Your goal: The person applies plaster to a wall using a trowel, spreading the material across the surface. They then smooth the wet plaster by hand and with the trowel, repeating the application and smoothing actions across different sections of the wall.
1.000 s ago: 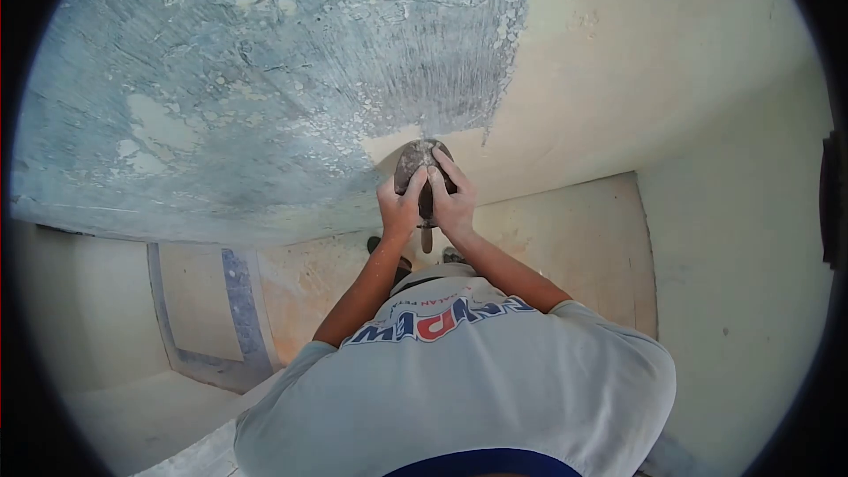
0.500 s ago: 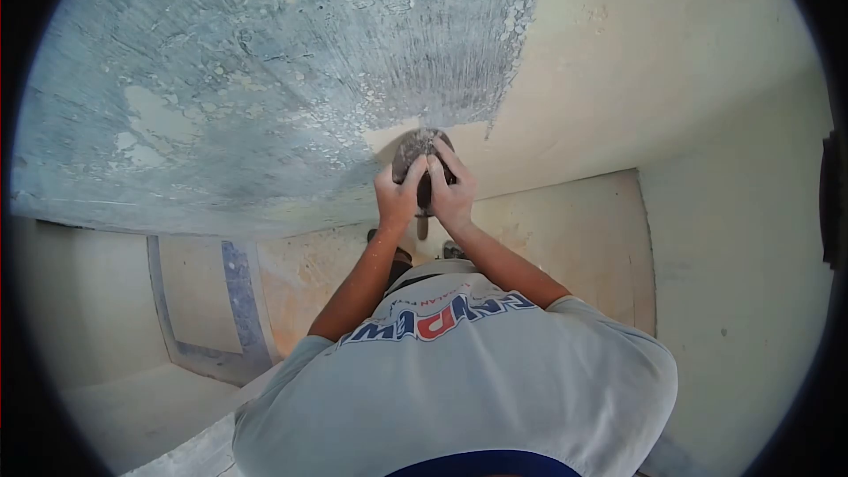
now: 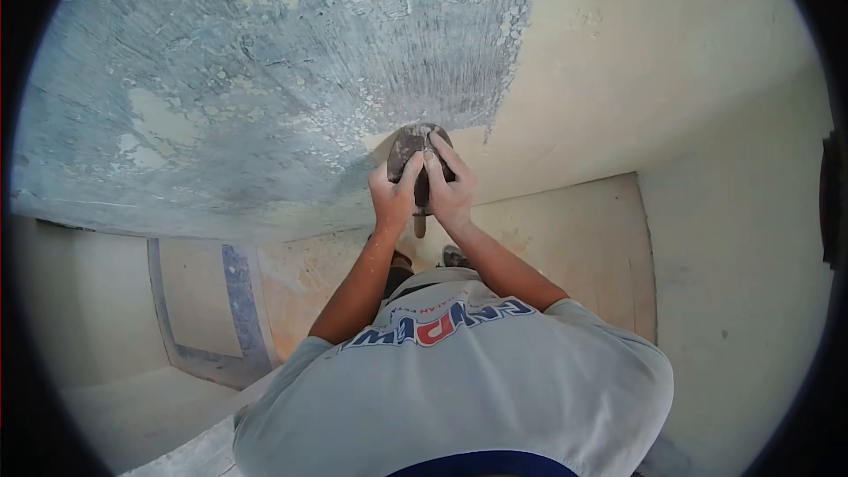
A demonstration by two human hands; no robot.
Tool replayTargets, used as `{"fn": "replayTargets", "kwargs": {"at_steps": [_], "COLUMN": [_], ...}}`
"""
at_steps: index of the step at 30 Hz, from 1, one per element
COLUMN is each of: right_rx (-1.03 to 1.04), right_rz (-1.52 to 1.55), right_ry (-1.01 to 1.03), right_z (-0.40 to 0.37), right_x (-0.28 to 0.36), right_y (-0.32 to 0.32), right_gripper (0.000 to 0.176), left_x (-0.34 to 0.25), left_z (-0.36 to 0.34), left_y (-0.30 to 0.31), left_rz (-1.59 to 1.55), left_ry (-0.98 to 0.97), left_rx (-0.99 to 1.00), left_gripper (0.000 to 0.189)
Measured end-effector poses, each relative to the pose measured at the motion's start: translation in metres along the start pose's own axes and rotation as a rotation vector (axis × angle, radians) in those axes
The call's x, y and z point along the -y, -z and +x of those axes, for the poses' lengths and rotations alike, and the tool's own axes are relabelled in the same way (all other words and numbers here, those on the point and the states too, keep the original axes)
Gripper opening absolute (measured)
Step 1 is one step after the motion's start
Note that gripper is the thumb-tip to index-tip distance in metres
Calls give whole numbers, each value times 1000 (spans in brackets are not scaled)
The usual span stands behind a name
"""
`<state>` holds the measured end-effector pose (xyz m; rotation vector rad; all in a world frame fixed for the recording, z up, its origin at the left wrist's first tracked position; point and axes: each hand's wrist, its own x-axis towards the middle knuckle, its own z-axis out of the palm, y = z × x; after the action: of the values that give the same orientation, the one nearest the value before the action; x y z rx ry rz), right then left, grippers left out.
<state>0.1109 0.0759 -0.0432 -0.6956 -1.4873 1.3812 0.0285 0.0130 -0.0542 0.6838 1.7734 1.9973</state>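
Both hands hold a dark, rounded tool (image 3: 409, 142) against the wall, its face dusted with pale powder. A short brown handle end (image 3: 420, 227) sticks out below it; the exact kind of tool cannot be made out. My left hand (image 3: 393, 192) is closed on its left side, with the thumb on the tool's face. On the right side my right hand (image 3: 452, 190) grips it, its fingers reaching up near the top edge. The tool's top sits by the border between the scuffed blue-grey wall surface (image 3: 353, 44) and the cream surface (image 3: 618, 62).
Flaked patches (image 3: 163, 115) mark the blue-grey wall. Below, a stained floor (image 3: 548, 221) shows around my shoes (image 3: 455, 256). A pale side wall (image 3: 733, 247) stands on the right. A blue-edged panel or opening (image 3: 199, 296) lies at lower left.
The tool and my left hand have shifted slightly up and left along the wall. More of the tool's dark face shows now. My right hand stays nearly in place.
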Motion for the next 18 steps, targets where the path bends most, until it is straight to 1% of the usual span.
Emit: {"fn": "replayTargets", "kwargs": {"at_steps": [2, 4, 6, 7, 8, 11, 13, 15, 17, 18], "right_rx": [-9, -3, -19, -26, -32, -36, -32, -32, -20, -41], "right_rz": [-21, -79, -23, -9, 3, -20, -31, -39, -11, -48], "right_ry": [20, 10, 19, 35, 50, 35, 48, 41, 20, 92], "right_z": [-10, -12, -6, -1, 3, -11, -4, -2, 2, -1], "right_x": [-16, -18, -10, -2, 2, -25, -11, -1, 4, -11], "right_y": [3, 5, 1, -1, -3, 2, 1, -2, -4, -5], "right_gripper": [34, 33, 33, 32, 32, 32, 31, 31, 31, 31], "left_x": [22, 10, -7, -12, -7, 7, -7, -28, -18, 0], "left_z": [-3, -7, -4, 0, 1, -9, -10, 2, 1, -1], "left_y": [4, -4, -5, -4, -2, -1, -9, -3, 1, 3], "left_rz": [4, -5, -40, -68, -68, -35, -55, 54, 10, 14], "left_ry": [27, -4, -32, 21, 21, 25, 15, -31, 1, 10], "left_rx": [2, -31, -25, -3, -5, -14, -72, 6, 21, -7], "left_gripper": [24, 25, 25, 25, 25, 23, 23, 23, 23, 23]}}
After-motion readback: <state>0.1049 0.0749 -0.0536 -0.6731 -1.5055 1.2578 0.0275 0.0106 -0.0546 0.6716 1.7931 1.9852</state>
